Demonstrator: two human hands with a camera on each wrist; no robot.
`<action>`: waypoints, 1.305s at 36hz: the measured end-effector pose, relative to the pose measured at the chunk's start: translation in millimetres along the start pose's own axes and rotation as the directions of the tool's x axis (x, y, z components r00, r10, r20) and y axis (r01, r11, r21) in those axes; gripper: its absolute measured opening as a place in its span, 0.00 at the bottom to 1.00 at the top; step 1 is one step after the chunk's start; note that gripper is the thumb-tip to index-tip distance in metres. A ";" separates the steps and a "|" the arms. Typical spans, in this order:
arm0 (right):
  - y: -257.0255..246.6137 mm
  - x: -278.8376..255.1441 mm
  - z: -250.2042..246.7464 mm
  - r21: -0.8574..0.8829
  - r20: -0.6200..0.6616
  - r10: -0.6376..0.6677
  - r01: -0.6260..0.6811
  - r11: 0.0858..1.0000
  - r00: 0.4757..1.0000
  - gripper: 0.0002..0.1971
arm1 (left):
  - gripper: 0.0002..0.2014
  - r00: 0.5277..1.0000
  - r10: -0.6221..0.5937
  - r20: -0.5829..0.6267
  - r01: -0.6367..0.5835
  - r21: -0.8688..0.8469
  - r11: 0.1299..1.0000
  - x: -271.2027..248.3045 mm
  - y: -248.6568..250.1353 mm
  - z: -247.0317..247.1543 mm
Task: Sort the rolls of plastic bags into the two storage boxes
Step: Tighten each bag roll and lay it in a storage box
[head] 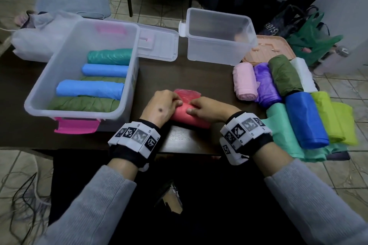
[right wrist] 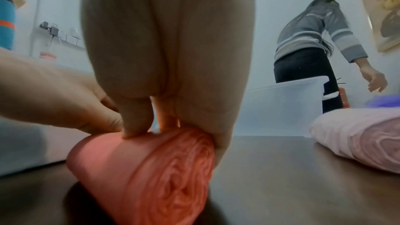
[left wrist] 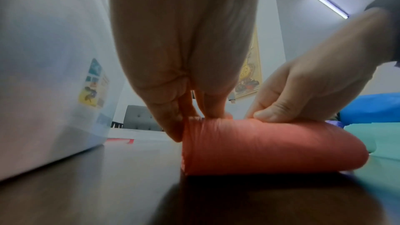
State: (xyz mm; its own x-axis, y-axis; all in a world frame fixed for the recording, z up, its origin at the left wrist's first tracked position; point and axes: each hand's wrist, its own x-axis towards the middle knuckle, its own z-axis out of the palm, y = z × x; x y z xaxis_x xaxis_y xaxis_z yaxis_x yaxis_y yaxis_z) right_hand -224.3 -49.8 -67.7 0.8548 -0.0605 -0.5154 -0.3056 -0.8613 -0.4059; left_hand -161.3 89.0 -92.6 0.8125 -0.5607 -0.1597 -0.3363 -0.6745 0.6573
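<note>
A red roll (head: 187,117) lies on the dark table (head: 199,77) in front of me. My left hand (head: 159,105) and right hand (head: 207,109) both grip it, fingers curled over the top and thumbs on the near side. The wrist views show the fingertips pressed into the red roll (left wrist: 259,146) (right wrist: 151,168). The left box (head: 51,65), with pink latches, holds a teal roll (head: 109,56), two blue rolls (head: 89,89) and a green roll (head: 83,104). The right box (head: 219,53) stands empty. Several rolls are piled at the right: pink (head: 245,81), purple (head: 266,85), dark green (head: 284,75), blue (head: 304,119), lime (head: 328,117).
A clear lid (head: 159,43) lies behind the left box and a peach lid (head: 270,47) behind the pile. A white bag (head: 39,42) sits at the table's far left. Another person (right wrist: 314,40) stands beyond the right box. Bags (head: 310,40) lie on the floor at the right.
</note>
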 end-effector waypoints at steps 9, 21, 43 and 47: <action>1.1 -8.3 31.7 -0.230 -0.415 -0.190 0.099 0.968 0.890 0.14 | 0.10 0.999 -0.040 0.019 0.040 -0.028 0.999 11.8 2.7 3.4; 5.1 -3.3 27.3 -0.196 -0.348 -0.164 0.099 0.976 0.923 0.24 | 0.11 0.994 -0.013 -0.106 0.004 -0.082 0.997 13.6 -2.7 -6.4; -0.7 30.3 0.9 -0.183 -0.121 0.022 -0.044 0.982 0.992 0.52 | 0.12 0.999 -0.038 -0.018 0.037 -0.084 0.996 11.2 -1.1 -5.9; -2.5 28.1 10.0 -0.201 -0.167 -0.024 -0.011 0.979 0.986 0.44 | 0.11 0.999 -0.023 -0.032 0.020 -0.092 0.996 10.5 -1.3 -5.2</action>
State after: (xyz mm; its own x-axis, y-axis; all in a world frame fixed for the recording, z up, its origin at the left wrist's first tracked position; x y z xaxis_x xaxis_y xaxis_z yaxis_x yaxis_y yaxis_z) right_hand -203.8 -44.3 -88.7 0.9198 -0.1236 -0.3724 -0.2241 -0.9445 -0.2401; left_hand -149.8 86.4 -91.4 0.8349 -0.5292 -0.1513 -0.2744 -0.6385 0.7191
